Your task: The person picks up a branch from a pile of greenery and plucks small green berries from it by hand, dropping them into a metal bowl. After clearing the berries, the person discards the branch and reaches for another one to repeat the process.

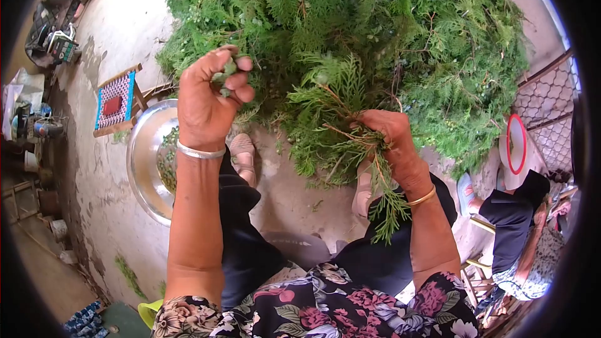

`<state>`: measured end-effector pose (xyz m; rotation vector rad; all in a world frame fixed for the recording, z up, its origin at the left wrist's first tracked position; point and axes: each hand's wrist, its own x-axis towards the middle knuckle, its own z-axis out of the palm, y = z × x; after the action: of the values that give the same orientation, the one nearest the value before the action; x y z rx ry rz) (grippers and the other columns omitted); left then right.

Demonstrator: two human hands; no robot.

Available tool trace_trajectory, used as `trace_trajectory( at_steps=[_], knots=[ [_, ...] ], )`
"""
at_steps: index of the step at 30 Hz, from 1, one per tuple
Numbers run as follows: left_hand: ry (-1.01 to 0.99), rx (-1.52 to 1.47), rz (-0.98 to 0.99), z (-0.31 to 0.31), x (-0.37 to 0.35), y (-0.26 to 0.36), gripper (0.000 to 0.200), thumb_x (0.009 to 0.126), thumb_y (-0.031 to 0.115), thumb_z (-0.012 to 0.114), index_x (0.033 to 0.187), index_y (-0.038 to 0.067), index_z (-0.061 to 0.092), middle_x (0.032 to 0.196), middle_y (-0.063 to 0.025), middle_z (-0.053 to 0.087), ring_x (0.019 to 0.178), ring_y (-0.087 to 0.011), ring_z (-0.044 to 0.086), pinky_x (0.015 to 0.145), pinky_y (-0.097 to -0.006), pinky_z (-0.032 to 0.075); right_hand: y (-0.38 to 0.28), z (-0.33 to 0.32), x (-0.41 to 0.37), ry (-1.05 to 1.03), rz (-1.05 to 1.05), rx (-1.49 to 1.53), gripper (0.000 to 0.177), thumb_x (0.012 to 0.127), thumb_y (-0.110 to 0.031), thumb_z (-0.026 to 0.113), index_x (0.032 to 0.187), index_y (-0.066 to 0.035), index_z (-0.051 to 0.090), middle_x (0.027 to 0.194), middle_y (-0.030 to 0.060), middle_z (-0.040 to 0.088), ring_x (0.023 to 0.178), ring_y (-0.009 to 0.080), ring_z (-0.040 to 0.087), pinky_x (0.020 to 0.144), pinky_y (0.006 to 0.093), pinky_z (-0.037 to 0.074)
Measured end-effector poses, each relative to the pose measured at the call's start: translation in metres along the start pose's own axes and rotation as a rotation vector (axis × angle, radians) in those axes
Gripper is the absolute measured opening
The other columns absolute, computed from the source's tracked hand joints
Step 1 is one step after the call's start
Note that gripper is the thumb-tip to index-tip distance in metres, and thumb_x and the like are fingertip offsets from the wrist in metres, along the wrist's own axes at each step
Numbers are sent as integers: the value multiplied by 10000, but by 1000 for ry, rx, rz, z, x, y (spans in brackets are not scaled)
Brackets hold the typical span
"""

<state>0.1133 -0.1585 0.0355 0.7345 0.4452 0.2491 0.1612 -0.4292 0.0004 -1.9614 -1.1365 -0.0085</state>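
My left hand [210,94], raised beside the heap, has its fingers curled round several small green cones [225,76]. On the right, my right hand [391,141] grips the stems of a leafy green sprig [335,91], whose fronds spread up to the left and also hang down below the hand. A large heap of green branches [350,6] with small round cones lies beyond both hands. Left of my left forearm stands a wide metal basin [143,166], partly hidden by the arm, with many small green cones [168,159] in it.
A small woven stool [116,105] stands behind the basin. Another person [526,231] sits at the right, near a red-rimmed round object [516,144] and a wire mesh panel [551,109]. Assorted household items line the left wall. A stray sprig [129,275] lies on the floor.
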Motion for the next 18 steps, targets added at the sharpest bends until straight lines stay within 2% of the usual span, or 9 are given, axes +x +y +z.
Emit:
trace_trajectory(
  at_steps=[2, 4, 5, 6, 8, 9, 14, 17, 18],
  knots=[
    [-43, -2, -48, 4, -8, -7, 108, 858, 118, 606, 835, 13, 610, 704, -87, 612, 471, -72, 434, 411, -230, 377, 1, 0, 0, -45, 31, -67, 259, 650, -66, 685, 886, 23, 624, 869, 181, 649, 799, 367, 626, 689, 375, 517],
    [-205, 293, -34, 0, -11, -16, 167, 860, 148, 589, 950, 9, 618, 760, -107, 601, 478, -74, 396, 424, -219, 356, 0, 0, -1, -74, 46, -91, 261, 651, -71, 687, 887, 22, 624, 868, 178, 650, 798, 364, 626, 686, 379, 515],
    [-209, 434, -2, 2, -13, -21, 167, 840, 126, 617, 934, -9, 647, 707, -71, 604, 498, -59, 436, 441, -213, 376, 0, 0, -1, -97, 61, -119, 263, 653, -76, 690, 888, 22, 624, 867, 176, 651, 796, 362, 626, 684, 382, 513],
    [-207, 433, -1, 8, -16, -26, 167, 840, 126, 617, 934, -9, 647, 707, -71, 604, 498, -59, 436, 441, -213, 376, 1, 2, -1, -99, 60, -118, 263, 653, -76, 690, 888, 22, 624, 867, 176, 651, 796, 362, 626, 684, 382, 513],
    [-272, 940, 297, 18, -22, -33, 175, 820, 109, 653, 926, -29, 672, 634, -12, 576, 523, -37, 465, 446, -203, 373, 4, 6, -3, -65, -1, -105, 285, 650, -83, 697, 906, 22, 627, 879, 176, 654, 811, 356, 631, 699, 387, 516],
    [-323, 961, 198, 17, -20, -34, 202, 804, 96, 673, 954, -39, 677, 609, 24, 552, 533, -26, 472, 448, -197, 364, 4, 7, -3, -68, -2, -104, 285, 650, -83, 697, 906, 22, 627, 879, 176, 654, 811, 356, 631, 699, 387, 516],
    [-442, 1097, 197, 13, -17, -34, 191, 793, 97, 686, 932, -32, 672, 604, 30, 537, 516, -27, 450, 447, -194, 354, 1, 8, 0, -95, 1, -126, 312, 649, -76, 702, 935, 23, 630, 903, 179, 659, 838, 354, 636, 728, 388, 519],
    [-336, 1027, 169, 12, -17, -35, 167, 791, 92, 689, 906, -25, 658, 612, 25, 545, 516, -30, 465, 443, -192, 360, 6, 12, -2, -40, -53, -83, 330, 633, -69, 697, 941, 23, 626, 861, 172, 655, 781, 361, 627, 668, 387, 510],
    [-190, 967, 297, 9, -14, -37, 151, 795, 90, 683, 894, -21, 652, 618, 19, 549, 506, -32, 465, 436, -190, 358, 6, 10, -2, -41, -52, -82, 330, 633, -69, 697, 941, 23, 626, 861, 172, 655, 781, 361, 627, 668, 387, 510]
  ],
)
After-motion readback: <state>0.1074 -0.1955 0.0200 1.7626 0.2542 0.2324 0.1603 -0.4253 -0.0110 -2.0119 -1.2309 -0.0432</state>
